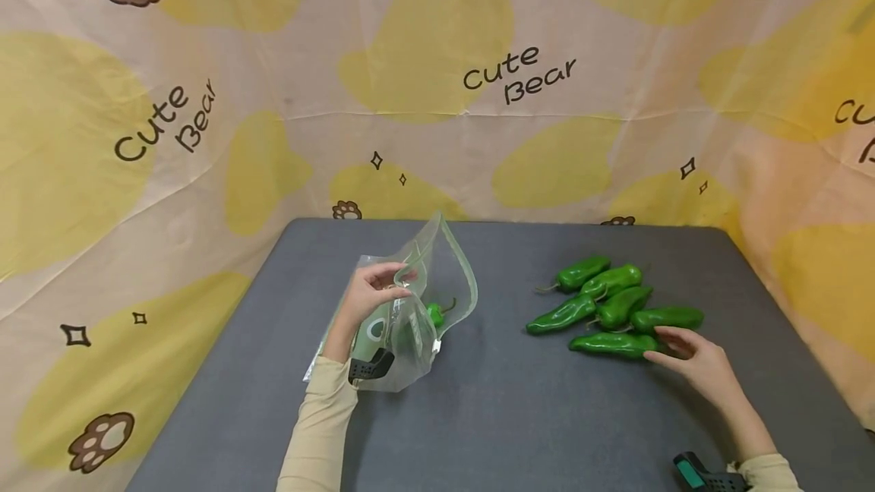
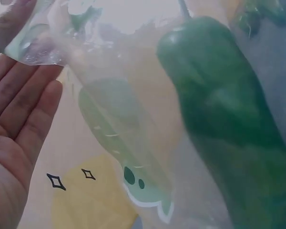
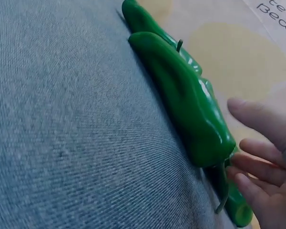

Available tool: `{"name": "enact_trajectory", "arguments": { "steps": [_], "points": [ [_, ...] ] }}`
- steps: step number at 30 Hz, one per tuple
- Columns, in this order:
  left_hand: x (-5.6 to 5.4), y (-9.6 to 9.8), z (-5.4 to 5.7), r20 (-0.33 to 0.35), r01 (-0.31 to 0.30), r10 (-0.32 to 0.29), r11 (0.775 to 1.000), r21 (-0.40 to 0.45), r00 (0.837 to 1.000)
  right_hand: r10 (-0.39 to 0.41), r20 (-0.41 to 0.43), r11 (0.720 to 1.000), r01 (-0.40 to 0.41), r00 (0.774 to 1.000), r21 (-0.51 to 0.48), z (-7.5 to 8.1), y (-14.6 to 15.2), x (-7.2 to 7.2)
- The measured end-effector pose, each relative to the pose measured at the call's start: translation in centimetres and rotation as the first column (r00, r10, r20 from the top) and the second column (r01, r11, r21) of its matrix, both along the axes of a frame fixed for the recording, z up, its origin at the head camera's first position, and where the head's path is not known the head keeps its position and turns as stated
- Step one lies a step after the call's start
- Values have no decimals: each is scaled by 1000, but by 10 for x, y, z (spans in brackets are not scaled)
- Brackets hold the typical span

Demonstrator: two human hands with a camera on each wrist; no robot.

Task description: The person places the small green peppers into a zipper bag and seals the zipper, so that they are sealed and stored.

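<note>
My left hand point(image 1: 365, 294) pinches the rim of a clear zip bag point(image 1: 469, 279) with a pale green edge, its mouth spread toward the right. Inside the bag is a green pepper point(image 2: 224, 105), its stem end near the opening in the head view. On the right, my right hand point(image 1: 704, 370) reaches the stem end of the nearest green pepper point(image 1: 608, 345), thumb and fingers apart around that end. In the right wrist view this pepper point(image 3: 181, 100) lies on the cloth, with the fingertips right beside its stem.
Several more green peppers point(image 1: 618, 306) lie in a loose cluster just behind the nearest one. All of it is on a grey cloth-covered table point(image 1: 492, 416). A patterned curtain point(image 1: 424, 59) hangs behind the table and along its sides.
</note>
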State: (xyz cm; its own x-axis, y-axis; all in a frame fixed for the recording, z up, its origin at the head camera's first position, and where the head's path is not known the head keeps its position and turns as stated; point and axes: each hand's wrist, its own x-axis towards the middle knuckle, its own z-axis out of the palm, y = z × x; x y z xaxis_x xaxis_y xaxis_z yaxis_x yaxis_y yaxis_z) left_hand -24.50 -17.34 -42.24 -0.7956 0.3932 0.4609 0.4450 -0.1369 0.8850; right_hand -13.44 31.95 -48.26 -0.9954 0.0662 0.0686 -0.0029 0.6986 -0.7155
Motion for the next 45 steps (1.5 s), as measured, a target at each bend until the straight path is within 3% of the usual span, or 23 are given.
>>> {"name": "enact_trajectory", "arguments": {
  "steps": [4, 7, 12, 16, 23, 32, 40, 45],
  "points": [
    [-1, 0, -1, -84, -13, 7, 998, -66, 996, 16, 39, 1000, -16, 999, 12, -2, 1, -1],
    [-2, 0, -2, -101, -12, 5, 997, -70, 995, 20, 51, 1000, -21, 999, 22, -3, 1, 0],
    [-1, 1, -4, -66, -33, 25, 993, -116, 997, 38, 39, 998, -40, 999, 53, -3, 0, 1],
    [3, 4, 3, -33, -25, 20, 987, -158, 999, 53, 34, 996, -55, 998, 75, -2, 0, 1],
    [3, 3, 1, -8, -6, 5, 989, -146, 1000, 46, 62, 995, -51, 997, 86, -1, -1, 1],
    [2, 4, -1, -4, -22, 22, 991, -134, 1000, 53, 34, 990, -57, 998, 130, -1, -3, -1],
    [11, 10, 16, 13, -25, 28, 988, -153, 1000, 66, 15, 986, -68, 998, 152, -2, -4, -3],
    [13, 12, 19, 49, -35, 44, 983, -181, 998, 94, -14, 977, -90, 995, 192, 0, -3, -6]
  ]
}}
